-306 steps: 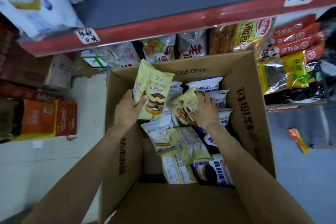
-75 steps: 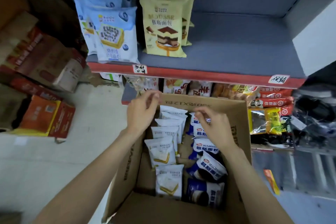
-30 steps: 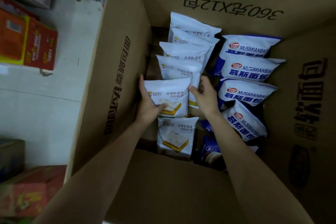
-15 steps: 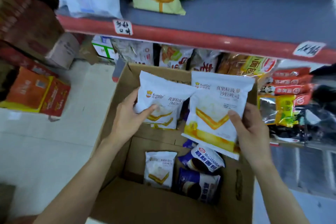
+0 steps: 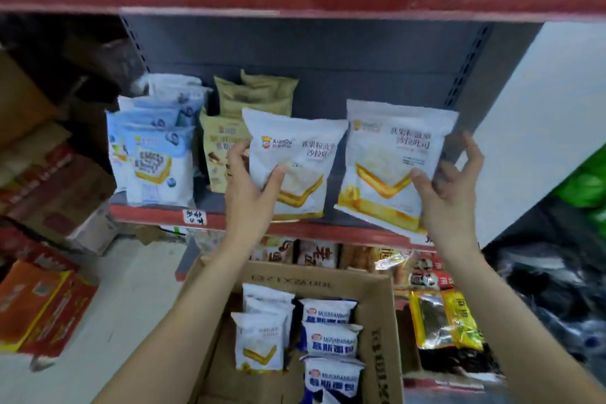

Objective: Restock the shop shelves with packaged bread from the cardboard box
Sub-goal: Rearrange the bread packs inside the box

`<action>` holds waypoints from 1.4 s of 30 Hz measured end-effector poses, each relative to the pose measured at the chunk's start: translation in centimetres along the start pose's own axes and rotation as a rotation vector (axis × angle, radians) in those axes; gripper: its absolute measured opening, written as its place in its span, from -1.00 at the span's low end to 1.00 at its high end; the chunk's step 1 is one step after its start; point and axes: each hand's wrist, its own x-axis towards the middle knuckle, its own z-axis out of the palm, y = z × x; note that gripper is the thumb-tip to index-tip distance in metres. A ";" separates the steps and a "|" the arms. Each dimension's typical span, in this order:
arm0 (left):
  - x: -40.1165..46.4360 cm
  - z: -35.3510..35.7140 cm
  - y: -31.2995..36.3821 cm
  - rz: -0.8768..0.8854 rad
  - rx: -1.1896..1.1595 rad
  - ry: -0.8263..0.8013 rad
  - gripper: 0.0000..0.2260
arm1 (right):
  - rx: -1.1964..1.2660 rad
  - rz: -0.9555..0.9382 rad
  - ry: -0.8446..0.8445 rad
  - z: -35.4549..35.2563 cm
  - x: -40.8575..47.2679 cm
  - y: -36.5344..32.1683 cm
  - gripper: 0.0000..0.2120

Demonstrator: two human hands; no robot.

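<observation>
Two packs, one point(image 5: 295, 167) left of the other point(image 5: 390, 164), are at the shelf point(image 5: 328, 228) (stocked rows point(image 5: 157, 154) further left); the box point(image 5: 380, 311) is below, nearer.

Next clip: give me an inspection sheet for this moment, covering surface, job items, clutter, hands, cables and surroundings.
Surface: grey shelf with a red front edge, bare on its right half.
Job's things: two white sandwich-bread packs, one in the left hand, one in the right hand, both raised at the shelf front; blue packs and beige packs already shelved; cardboard box below holds more packs.
Clutter: orange cartons on the floor at left.
Hands: left hand and right hand each grip a pack.
Cables: nothing seen.
Surroundings: lower shelf of snacks, white tiled floor.
</observation>
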 end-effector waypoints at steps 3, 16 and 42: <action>1.8 2.6 -1.3 -0.013 -0.026 -0.017 -0.64 | -0.152 -0.169 -0.080 1.8 4.8 2.3 -0.42; 4.1 7.4 -6.8 -0.187 -0.119 -0.015 -0.64 | -0.211 -0.046 -0.130 9.8 16.1 11.8 -0.55; 6.1 10.7 -6.7 0.079 0.378 -0.253 -0.57 | -0.756 -0.165 -0.250 8.3 4.9 11.1 -0.49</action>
